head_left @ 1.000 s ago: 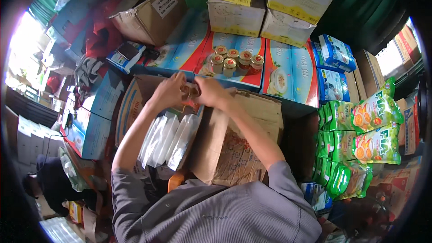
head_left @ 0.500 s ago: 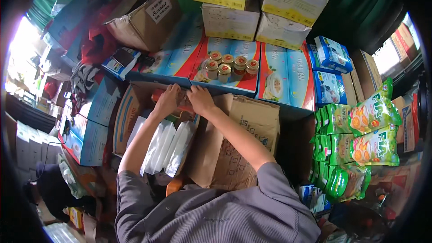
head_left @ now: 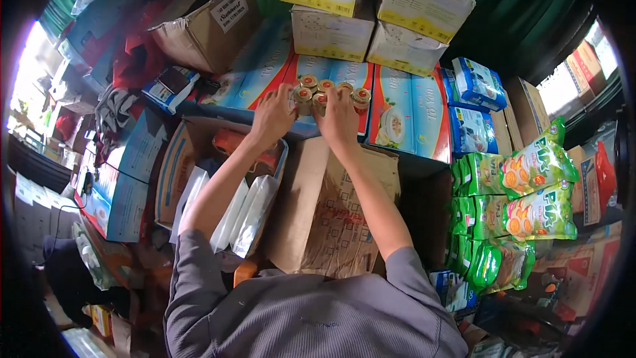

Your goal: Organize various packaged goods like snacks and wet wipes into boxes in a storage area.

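Several small glass jars [head_left: 305, 95] with gold lids and red round labels stand close together on a row of blue and red cartons [head_left: 248, 89]. At their left side is my left hand [head_left: 273, 118], its fingers apart and the fingertips against or beside the nearest jar. My right hand [head_left: 338, 119] reaches over the front of the group, fingers bent around jars in the middle, partly hiding them. Below my forearms are an open carton [head_left: 173, 176] holding clear plastic-wrapped packs [head_left: 255, 209] and a red package [head_left: 232, 142], and a brown cardboard box [head_left: 331, 215].
White and yellow boxes [head_left: 424, 0] are stacked behind the jars. An opened brown box [head_left: 205, 26] stands at back left. To the right are green snack bags [head_left: 540, 176] and blue packets [head_left: 477, 83]. A phone [head_left: 180, 83] lies on a blue packet at left.
Both hands have left the red package in the open carton and moved up and right to the jars. The view has shifted slightly; the jars appear to stand where they were.
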The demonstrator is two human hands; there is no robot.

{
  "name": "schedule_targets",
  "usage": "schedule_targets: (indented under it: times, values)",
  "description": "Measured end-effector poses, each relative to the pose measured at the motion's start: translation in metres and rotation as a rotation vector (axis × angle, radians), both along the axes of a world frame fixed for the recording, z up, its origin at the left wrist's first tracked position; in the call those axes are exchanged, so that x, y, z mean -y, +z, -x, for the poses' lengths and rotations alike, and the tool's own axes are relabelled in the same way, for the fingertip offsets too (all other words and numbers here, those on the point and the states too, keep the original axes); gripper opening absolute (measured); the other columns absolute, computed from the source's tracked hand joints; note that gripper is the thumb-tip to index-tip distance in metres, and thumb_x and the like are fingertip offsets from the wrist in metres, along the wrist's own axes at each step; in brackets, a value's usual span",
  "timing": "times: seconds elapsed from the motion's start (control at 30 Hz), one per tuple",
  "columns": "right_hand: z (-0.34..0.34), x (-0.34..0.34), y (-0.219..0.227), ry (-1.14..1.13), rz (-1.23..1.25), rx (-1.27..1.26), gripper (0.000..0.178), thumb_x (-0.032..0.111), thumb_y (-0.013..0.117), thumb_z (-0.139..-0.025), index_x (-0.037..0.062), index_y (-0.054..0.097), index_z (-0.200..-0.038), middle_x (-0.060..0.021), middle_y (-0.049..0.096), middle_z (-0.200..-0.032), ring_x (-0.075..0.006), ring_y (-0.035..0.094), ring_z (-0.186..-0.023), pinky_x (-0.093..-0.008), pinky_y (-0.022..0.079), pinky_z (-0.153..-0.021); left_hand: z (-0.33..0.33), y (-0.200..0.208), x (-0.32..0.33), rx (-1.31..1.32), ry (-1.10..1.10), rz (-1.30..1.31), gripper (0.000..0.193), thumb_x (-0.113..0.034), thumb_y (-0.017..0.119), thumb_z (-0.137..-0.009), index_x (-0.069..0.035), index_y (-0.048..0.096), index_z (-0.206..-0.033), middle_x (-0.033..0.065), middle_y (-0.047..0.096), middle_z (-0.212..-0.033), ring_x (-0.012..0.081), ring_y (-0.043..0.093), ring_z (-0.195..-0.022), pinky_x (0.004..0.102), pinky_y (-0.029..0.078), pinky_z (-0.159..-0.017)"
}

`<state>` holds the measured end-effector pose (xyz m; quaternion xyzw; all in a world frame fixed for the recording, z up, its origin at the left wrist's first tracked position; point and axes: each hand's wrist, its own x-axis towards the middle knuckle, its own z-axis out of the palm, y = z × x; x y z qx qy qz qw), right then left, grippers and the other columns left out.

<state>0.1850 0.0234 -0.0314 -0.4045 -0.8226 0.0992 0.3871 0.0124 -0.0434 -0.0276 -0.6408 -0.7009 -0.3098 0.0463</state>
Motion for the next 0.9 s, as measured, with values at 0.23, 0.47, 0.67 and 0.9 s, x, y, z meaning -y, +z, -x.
schedule_targets:
  times: [0.23, 0.47, 0.67, 0.9]
  values:
    - [0.001, -0.006, 0.002, 0.029, 0.04, 0.071, 0.055, 0.021, 0.085, -0.082, -0.0014, 0.055, -0.121, -0.0235, 0.067, -0.11, -0.0406, 0.069, -0.102, -0.0452, 0.06, -0.076, -0.018, 0.0, -0.008, 0.038, 0.077, 0.05, 0.05, -0.009, 0.07, -0.088, -0.004, 0.045, -0.131, 0.0259, 0.069, -0.109, 0.0449, 0.062, -0.112, 0.0525, 0.049, -0.094]
    - [0.033, 0.015, 0.005, 0.201, 0.064, 0.049, 0.054, 0.029, 0.085, -0.079, 0.0008, 0.055, -0.113, -0.0239, 0.07, -0.101, -0.0432, 0.071, -0.096, -0.0502, 0.059, -0.078, 0.026, 0.014, 0.037, 0.128, 0.05, 0.044, 0.068, -0.018, 0.078, -0.08, -0.007, 0.049, -0.141, 0.0207, 0.069, -0.113, 0.0436, 0.064, -0.111, 0.0488, 0.051, -0.095]
    - [0.104, 0.039, -0.018, 0.469, 0.132, 0.109, 0.052, 0.029, 0.086, -0.074, 0.0021, 0.055, -0.107, -0.0218, 0.071, -0.096, -0.0437, 0.071, -0.093, -0.0501, 0.059, -0.08, 0.084, 0.034, 0.096, 0.032, 0.162, 0.332, 0.05, -0.016, 0.076, -0.073, -0.006, 0.07, -0.121, 0.0176, 0.07, -0.113, 0.0385, 0.067, -0.109, 0.0465, 0.054, -0.093]
    - [0.168, 0.062, -0.052, 0.639, 0.169, 0.104, 0.049, 0.031, 0.086, -0.073, 0.0035, 0.06, -0.104, -0.0166, 0.068, -0.107, -0.0381, 0.065, -0.109, -0.0473, 0.056, -0.094, 0.134, 0.006, 0.116, 0.066, 0.299, 0.409, 0.037, -0.015, 0.079, -0.073, -0.01, 0.074, -0.109, 0.0152, 0.073, -0.112, 0.0372, 0.069, -0.108, 0.0469, 0.056, -0.091]
